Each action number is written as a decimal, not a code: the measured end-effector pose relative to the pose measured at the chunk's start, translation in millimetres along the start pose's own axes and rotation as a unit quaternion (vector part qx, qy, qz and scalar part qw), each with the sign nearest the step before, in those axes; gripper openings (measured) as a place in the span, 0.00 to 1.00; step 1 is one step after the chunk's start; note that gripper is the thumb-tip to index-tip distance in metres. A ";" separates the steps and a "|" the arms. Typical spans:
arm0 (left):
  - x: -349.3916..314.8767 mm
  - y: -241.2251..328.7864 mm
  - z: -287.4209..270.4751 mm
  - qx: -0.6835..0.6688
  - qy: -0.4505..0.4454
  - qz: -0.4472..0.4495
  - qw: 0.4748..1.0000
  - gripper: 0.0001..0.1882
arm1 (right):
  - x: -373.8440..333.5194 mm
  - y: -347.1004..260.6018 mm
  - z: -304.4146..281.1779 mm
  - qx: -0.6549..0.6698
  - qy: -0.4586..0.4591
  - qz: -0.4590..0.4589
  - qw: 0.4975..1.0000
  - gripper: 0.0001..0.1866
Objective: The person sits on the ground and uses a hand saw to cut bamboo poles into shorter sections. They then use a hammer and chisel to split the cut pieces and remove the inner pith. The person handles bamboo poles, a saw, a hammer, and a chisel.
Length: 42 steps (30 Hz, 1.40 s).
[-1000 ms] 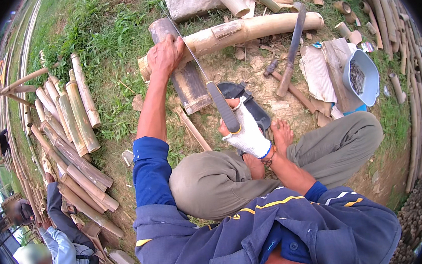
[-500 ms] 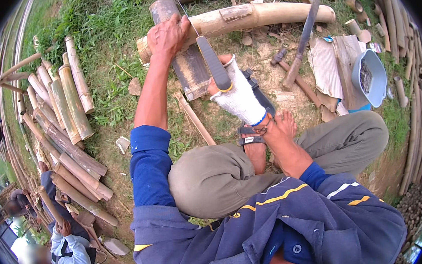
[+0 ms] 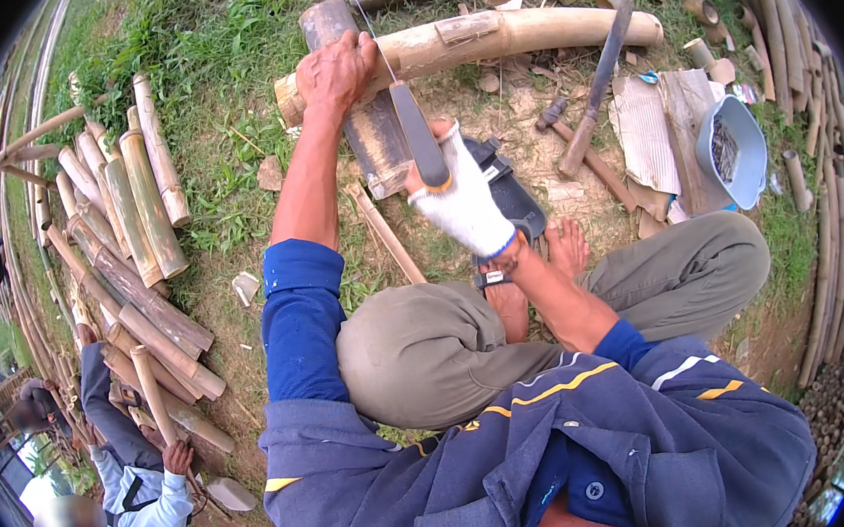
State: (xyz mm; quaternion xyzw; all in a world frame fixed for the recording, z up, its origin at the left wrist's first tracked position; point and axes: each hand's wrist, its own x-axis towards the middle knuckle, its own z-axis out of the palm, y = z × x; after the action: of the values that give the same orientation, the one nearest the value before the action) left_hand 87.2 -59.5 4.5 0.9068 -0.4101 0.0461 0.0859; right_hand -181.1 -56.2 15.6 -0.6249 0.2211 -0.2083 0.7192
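My bare left hand [image 3: 337, 74] presses down on a thick pale bamboo pole [image 3: 532, 31] near its left end, fingers wrapped over it. That pole lies across a darker bamboo section [image 3: 371, 135]. My right hand [image 3: 461, 205], in a white knit glove, is closed round the dark grey, yellow-edged handle of a handsaw [image 3: 418, 135]. Its thin blade runs away from me over the pole, just right of my left hand; the blade shows nearly edge-on, so the depth of any cut is hidden.
A machete [image 3: 602, 82] leans against the pole, by a hammer [image 3: 589, 159]. A blue-grey basin [image 3: 756, 159] of small dark pieces stands right, beside cardboard [image 3: 644, 134]. Cut bamboo lengths [image 3: 141, 203] lie left. Another person [image 3: 146, 498] holds a bamboo piece [image 3: 152, 392] lower left.
My right hand has drawn the saw back toward me. My left hand stays on the pole. The other person's bamboo piece has shifted to the right.
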 end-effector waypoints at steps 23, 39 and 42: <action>-0.3 -5.2 9.3 0.007 0.046 0.014 0.999 0.24 | 48.5 -49.8 -46.7 0.073 -0.038 -0.014 0.996 0.27; -15.9 -1.1 10.3 0.031 0.197 0.106 0.974 0.12 | 27.8 -85.2 -22.6 -0.106 -0.037 -0.043 0.993 0.28; -17.9 1.8 10.6 0.037 0.195 0.101 0.975 0.13 | 17.9 -61.0 -20.8 -0.046 -0.047 -0.078 0.995 0.29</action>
State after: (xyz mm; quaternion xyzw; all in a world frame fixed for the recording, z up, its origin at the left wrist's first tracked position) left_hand 74.1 -49.6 -8.4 0.8368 -0.4731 0.2455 0.1255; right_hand -180.0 -91.3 72.5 -0.6815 0.1468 -0.2240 0.6810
